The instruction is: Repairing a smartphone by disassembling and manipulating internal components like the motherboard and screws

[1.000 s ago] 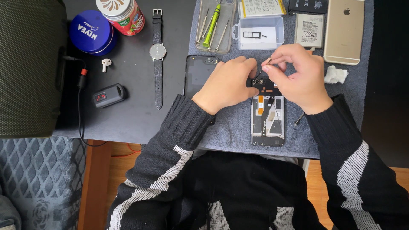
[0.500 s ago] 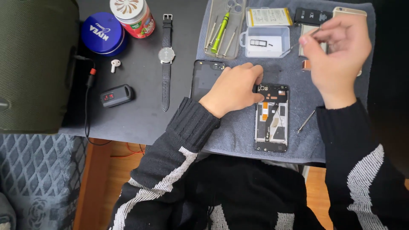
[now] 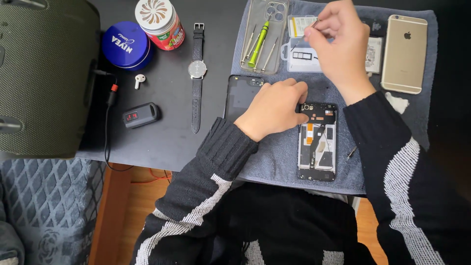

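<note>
Phone (image 3: 317,142) lying opened, board bared; my left hand (image 3: 274,108) is bracing it, grip loosely curled, while my right hand (image 3: 338,41) is pinching a thin tool (image 3: 303,35) over the far tray (image 3: 301,56); reassembly untouched.

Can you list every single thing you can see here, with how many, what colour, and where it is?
opened phone: 1, black with its insides showing, on the grey towel
black glass panel: 1, at the towel's left edge
gold phone: 1, far right of the towel
clear phone case: 1, top of the towel, with a green screwdriver and thin metal tools inside
wristwatch: 1, black strap, on the dark table
round tin: 1, blue, top left
jar: 1, red with white lid, beside the tin
earbud: 1, white, below the tin
olive speaker: 1, far left
left hand: resting on the opened phone's top
right hand: pinching a thin tool above the towel's top
</note>
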